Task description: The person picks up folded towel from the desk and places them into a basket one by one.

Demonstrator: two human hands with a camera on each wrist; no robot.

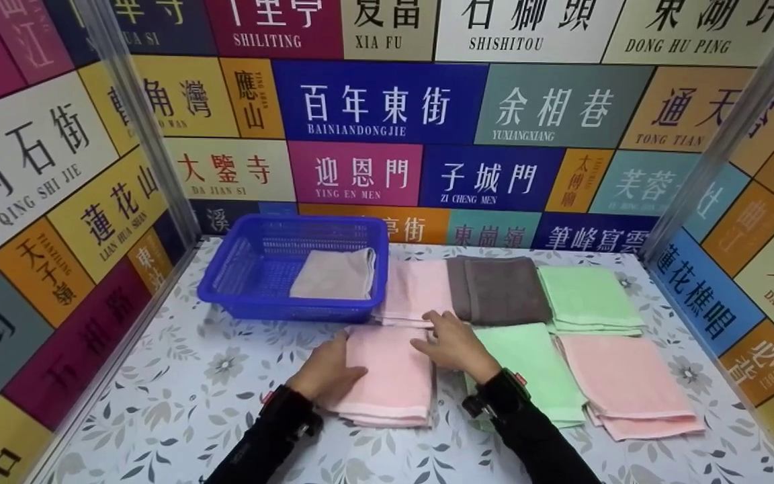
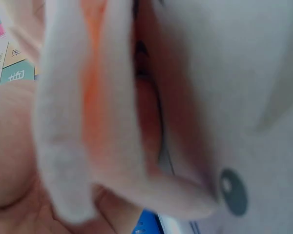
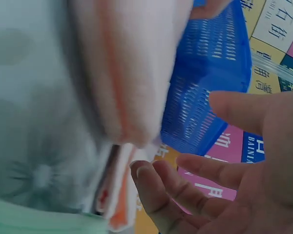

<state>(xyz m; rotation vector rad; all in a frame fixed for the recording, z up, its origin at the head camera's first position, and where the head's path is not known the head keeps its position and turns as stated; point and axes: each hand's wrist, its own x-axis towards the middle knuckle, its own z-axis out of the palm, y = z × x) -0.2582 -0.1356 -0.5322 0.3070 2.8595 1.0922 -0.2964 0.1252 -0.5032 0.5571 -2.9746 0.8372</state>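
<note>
A folded pink towel (image 1: 394, 373) lies at the front, below the blue basket (image 1: 293, 310). My left hand (image 1: 326, 370) grips its left edge, thumb on top. In the left wrist view, the towel's layered edge (image 2: 63, 146) sits between the thumb side and a finger tucked under it, against the table. My right hand (image 1: 457, 344) hovers by the towel's upper right corner, its fingers apart. The right wrist view shows those spread fingers (image 3: 210, 170) holding nothing, beside the towel's folded edge (image 3: 132, 73). A light grey-beige towel (image 1: 333, 274) is inside the basket.
Behind lie another pink towel (image 1: 417, 289), a dark grey-brown towel (image 1: 501, 289) and a green towel (image 1: 588, 299). To the right are a second green towel (image 1: 528, 370) and a pink towel (image 1: 629, 383). Sign-covered walls (image 1: 380, 101) enclose the floral-patterned tabletop (image 1: 179, 417).
</note>
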